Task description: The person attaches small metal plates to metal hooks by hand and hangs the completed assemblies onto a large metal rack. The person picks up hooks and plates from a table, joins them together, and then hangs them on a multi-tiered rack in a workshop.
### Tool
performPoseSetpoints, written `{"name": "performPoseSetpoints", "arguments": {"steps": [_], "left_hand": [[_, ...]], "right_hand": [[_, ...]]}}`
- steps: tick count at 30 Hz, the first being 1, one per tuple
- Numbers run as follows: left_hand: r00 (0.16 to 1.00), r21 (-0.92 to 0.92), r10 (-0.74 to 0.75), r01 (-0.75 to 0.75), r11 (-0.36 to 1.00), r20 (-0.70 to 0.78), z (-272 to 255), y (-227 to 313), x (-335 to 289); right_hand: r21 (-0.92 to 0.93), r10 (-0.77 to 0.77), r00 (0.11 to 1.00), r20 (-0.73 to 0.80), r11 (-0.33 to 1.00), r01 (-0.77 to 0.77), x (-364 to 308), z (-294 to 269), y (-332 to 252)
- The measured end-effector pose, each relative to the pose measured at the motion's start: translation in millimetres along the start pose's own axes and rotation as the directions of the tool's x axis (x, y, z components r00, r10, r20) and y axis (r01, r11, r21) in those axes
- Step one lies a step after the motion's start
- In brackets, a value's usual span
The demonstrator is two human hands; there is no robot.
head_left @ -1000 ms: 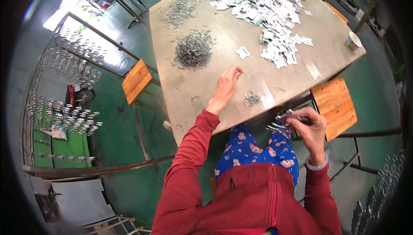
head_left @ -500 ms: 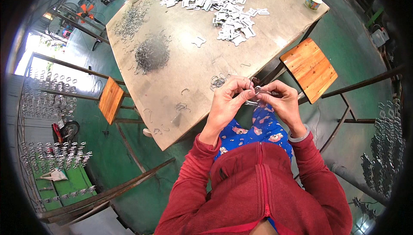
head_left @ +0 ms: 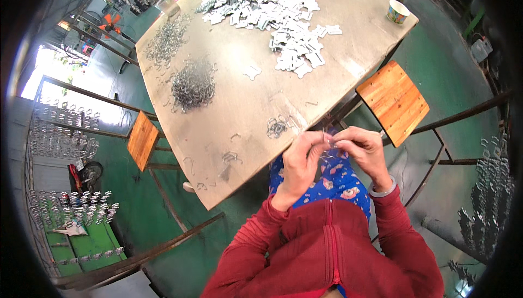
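Above my lap, beside the table's near edge, my left hand [head_left: 301,161] and my right hand [head_left: 362,148] meet at the fingertips. Thin metal wire hooks [head_left: 326,155] stick out from the closed fingers of my left hand. The thumb and forefinger of my right hand pinch at the same spot; the small piece between them is too blurred to name. Closest on the table [head_left: 256,107] lies a small cluster of wire hooks [head_left: 277,128], with a single hook [head_left: 311,103] farther off.
Flat metal plates [head_left: 272,9] form a large heap at the table's far side. Left of it lie a dense pile of hooks [head_left: 193,86] and a looser spread [head_left: 166,39]. A paper cup [head_left: 397,12] stands at the far right corner. Wooden stools [head_left: 393,101] flank the table; racks of hanging parts [head_left: 485,200] stand around.
Both hands have come lower in the picture, toward my lap, fingertips still together. The table appears slightly lower as the view shifts. The piles look the same.
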State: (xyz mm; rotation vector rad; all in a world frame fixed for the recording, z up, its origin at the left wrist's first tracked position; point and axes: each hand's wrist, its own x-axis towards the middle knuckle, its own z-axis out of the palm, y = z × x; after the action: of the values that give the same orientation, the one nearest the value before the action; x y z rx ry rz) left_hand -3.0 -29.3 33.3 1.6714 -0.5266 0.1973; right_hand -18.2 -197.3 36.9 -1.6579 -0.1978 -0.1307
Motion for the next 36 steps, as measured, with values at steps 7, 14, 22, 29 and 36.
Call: {"name": "performPoseSetpoints", "arguments": {"steps": [7, 14, 22, 29, 36], "left_hand": [[0.998, 0.085, 0.057, -0.059, 0.995, 0.019, 0, 4, -4], [0.999, 0.04, 0.037, -0.037, 0.999, 0.006, 0, -3, -7], [0.999, -0.009, 0.031, -0.031, 0.999, -0.007, -1, 1, -8], [0.999, -0.021, 0.028, -0.028, 0.999, -0.028, 3, 13, -26], [0.997, -0.052, 0.061, -0.063, 0.997, -0.04, 4, 16, -14]], "right_hand": [[-0.605, -0.249, 0.967, 0.055, 0.762, 0.231, 124, -23, 75], [-0.775, -0.285, 0.882, 0.376, 0.425, 0.468, 194, -35, 152], [-0.847, -0.273, 0.917, 0.29, 0.373, 0.379, 184, -32, 131], [-0.91, -0.173, 0.92, 0.351, 0.17, 0.379, 195, -31, 148], [-0.581, -0.05, 0.984, -0.169, 0.812, -0.059, 189, -54, 131]]}}
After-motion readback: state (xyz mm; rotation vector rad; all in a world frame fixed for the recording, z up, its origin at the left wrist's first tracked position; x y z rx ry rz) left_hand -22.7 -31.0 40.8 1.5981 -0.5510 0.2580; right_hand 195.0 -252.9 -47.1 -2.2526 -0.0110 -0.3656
